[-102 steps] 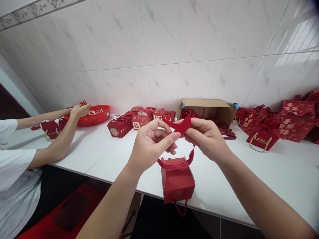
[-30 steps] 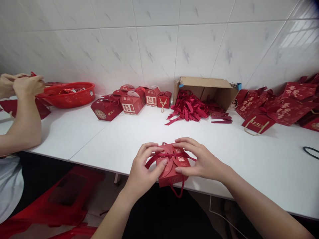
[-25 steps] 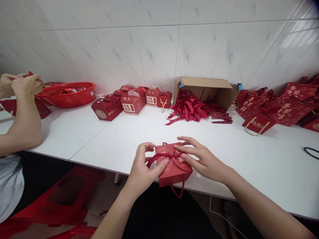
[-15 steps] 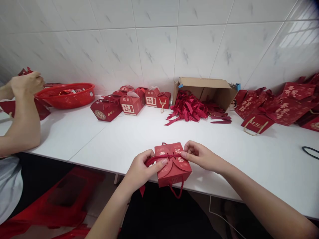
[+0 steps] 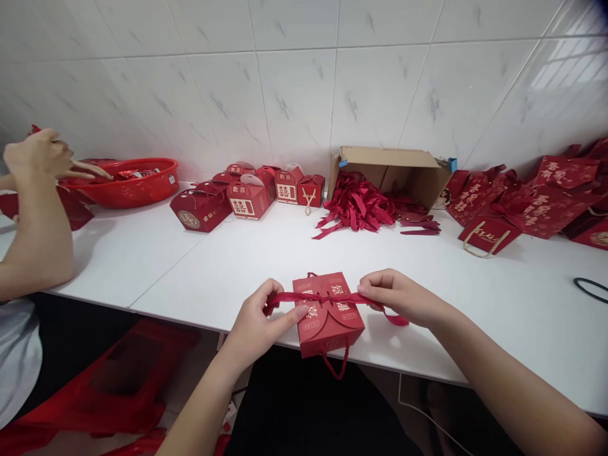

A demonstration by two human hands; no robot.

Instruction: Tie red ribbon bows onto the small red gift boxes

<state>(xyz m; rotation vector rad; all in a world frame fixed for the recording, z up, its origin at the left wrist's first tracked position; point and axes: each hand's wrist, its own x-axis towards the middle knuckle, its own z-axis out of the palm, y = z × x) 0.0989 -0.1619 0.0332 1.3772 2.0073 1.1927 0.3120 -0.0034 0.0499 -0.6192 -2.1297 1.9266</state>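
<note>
A small red gift box (image 5: 327,326) with gold characters lies at the table's front edge, a cord handle hanging over the near side. Across its top runs a red ribbon (image 5: 349,297), crossed or knotted at the middle. My left hand (image 5: 261,316) is closed on the ribbon's left end, its thumb touching the box top. On the other side, my right hand (image 5: 389,292) pinches the ribbon's right part just off the box. The loose tail of that end curls out below my right fingers.
Red ribbons (image 5: 358,206) spill from a cardboard box (image 5: 387,156) by the wall. Folded gift boxes (image 5: 251,197) stand left of it; more red boxes (image 5: 491,231) are at right. Beside a red basin (image 5: 142,193), a co-worker's hands (image 5: 38,155) are at work. A black ring (image 5: 590,288) lies far right.
My right hand has moved right, away from the box, drawing the ribbon out to that side. My left hand has shifted slightly left. The co-worker's hands moved a little.
</note>
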